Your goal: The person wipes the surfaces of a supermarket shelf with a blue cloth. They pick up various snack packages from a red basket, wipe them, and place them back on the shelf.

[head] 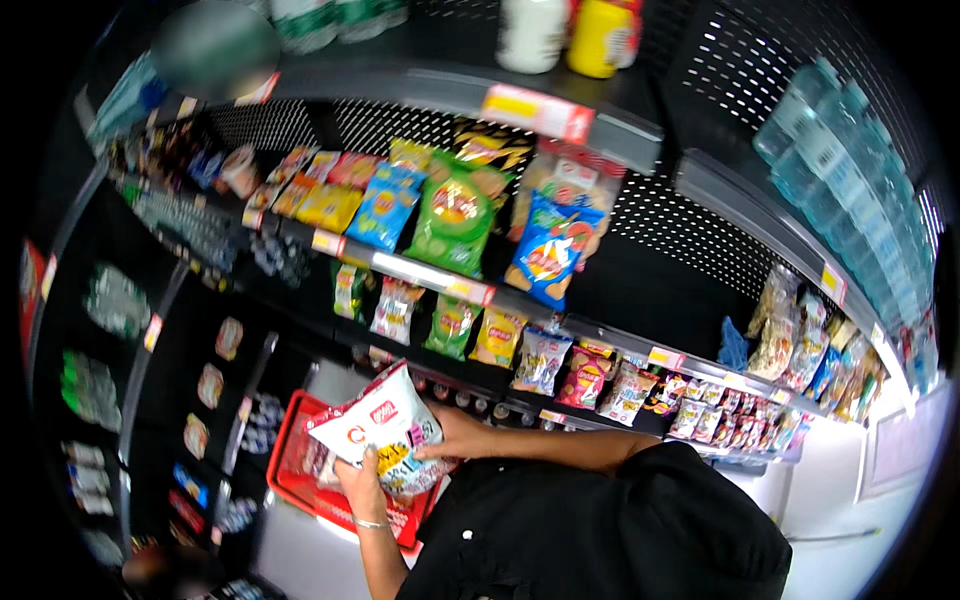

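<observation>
A white snack bag with colorful print (390,435) is held in both hands above a red plastic shopping basket (289,450). My left hand (361,480), with a bracelet at the wrist, grips the bag's lower left side, its thumb on the front. My right hand (454,435) holds the bag's right side, the thumb on the front and the other fingers mostly hidden behind it. Inside the basket, partly covered by the bag and my hands, lie packaged goods (319,461).
Black shelves hold a green chip bag (454,214), a blue chip bag (555,251) and a lower row of smaller snack bags (540,360). Packs of water bottles (844,157) stand at upper right. More shelving (154,330) with packaged goods runs along the left.
</observation>
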The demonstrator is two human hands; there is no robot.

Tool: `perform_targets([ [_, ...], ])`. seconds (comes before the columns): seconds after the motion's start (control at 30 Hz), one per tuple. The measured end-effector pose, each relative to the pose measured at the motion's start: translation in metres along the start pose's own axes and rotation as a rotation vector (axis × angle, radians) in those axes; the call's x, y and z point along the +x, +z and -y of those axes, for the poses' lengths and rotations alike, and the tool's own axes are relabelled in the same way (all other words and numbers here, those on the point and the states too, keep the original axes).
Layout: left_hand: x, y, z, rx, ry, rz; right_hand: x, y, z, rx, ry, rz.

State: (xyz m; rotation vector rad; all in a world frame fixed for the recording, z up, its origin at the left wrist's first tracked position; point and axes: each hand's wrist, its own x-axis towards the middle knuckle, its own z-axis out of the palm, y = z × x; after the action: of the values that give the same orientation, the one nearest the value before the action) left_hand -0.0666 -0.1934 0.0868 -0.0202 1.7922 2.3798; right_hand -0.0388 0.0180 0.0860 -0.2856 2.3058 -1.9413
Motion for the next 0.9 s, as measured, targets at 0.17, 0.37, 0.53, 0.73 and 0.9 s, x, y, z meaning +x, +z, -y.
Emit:
perform_targets([
  [0.17, 0.023, 0.084, -0.012, 0.036, 0.068, 0.08, -0.031, -0.055, 0.017, 0.137, -0.059, -0.193],
  [0.37, 0.033, 0.179, -0.003, 0.321, 0.253, 0.375, -0.08, -0.131, 0.019, 0.297, -0.079, -0.544],
  [0.53, 0.019, 0.252, 0.012, 0.247, 0.1, 0.601, -0.134, -0.174, 0.026, 0.518, -0.022, -0.617],
  [0.73, 0.004, 0.323, 0.032, 0.265, 0.052, 0.773, -0.173, -0.214, 0.005, 0.449, -0.15, -0.941],
  [0.9, -0.003, 0.369, 0.042, 0.458, 0.275, 0.882, -0.198, -0.25, 0.007, 0.389, -0.179, -1.021],
])
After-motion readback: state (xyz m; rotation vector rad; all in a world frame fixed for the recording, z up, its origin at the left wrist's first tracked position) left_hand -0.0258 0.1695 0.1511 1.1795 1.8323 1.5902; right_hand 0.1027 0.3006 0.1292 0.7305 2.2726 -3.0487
